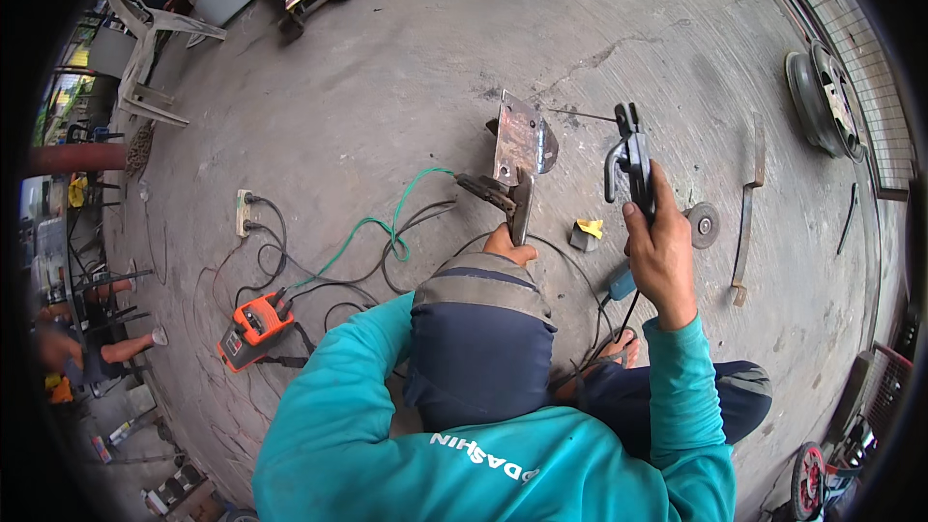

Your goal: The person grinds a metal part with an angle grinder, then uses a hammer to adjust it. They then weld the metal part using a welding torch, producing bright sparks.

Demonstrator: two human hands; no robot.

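On the grey concrete floor (406, 68) ahead of me: rusty, roughly rectangular steel plate (517, 140), just beyond my left hand (509, 245), left of and farther out than my right hand (662, 251). Right grip closed round a black electrode holder (633, 157); its thin straight rod (583, 115) points left, tip near the plate's upper right side, can't tell if touching. Left fingers wrapped on the near end of a grey flat steel piece (522, 205), far end at the plate's near edge; navy-and-grey cloth headwear (483, 348) hides part of that hand. Dark clamp (483, 191) on green cable (394, 232) sits beside the steel piece.
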